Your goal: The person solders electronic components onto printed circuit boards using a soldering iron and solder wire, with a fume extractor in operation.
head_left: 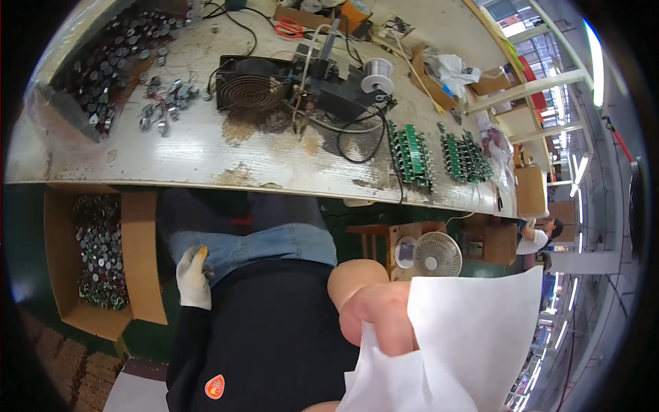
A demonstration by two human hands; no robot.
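Observation:
My left hand (194,278), in a white glove with a yellow-stained fingertip, rests against the blue jeans (274,244) over my lap. Its fingers lie loosely on the cloth, and nothing shows in them. Bare and close to the camera, my right hand (381,312) is closed on a white sheet (473,329). The sheet is creased and hangs down at the right; whether it is paper or cloth is unclear. Part of the right hand is hidden behind it.
Ahead, the workbench (309,175) bears a black fan (250,86), a soldering stand (302,103), a solder spool (377,75), green circuit boards (410,156) and small metal motors (171,99). A cardboard box (147,254) of parts stands left; a white fan (438,255) stands right. Another person (535,239) sits farther off.

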